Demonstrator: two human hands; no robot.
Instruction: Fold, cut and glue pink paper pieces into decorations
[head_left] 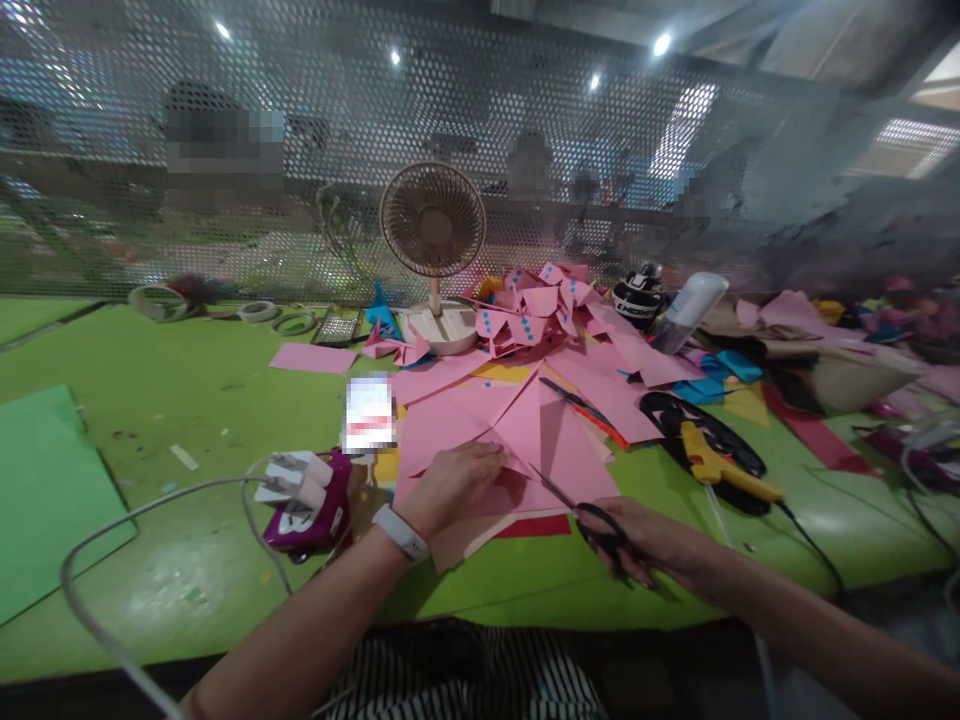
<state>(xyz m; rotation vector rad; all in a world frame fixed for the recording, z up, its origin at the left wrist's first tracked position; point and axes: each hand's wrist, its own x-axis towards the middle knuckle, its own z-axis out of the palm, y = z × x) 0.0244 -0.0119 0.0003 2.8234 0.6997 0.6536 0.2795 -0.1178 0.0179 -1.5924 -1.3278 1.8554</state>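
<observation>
My left hand, with a white band on the wrist, lies over pink paper and grips a raised, folded part of it. Its fingertips are partly hidden. My right hand is closed around the black handles of a pair of scissors. The blades point up and left towards the pink paper, close to its raised flap. Whether they touch the paper I cannot tell. Beyond the flap, a second cutting tool with dark blades and an orange handle rests on the sheets.
A fan stands at the back beside piled pink paper pieces. A yellow glue gun lies to the right. At left are a purple power strip with plugs, its cable, a bright-screened phone and green sheets.
</observation>
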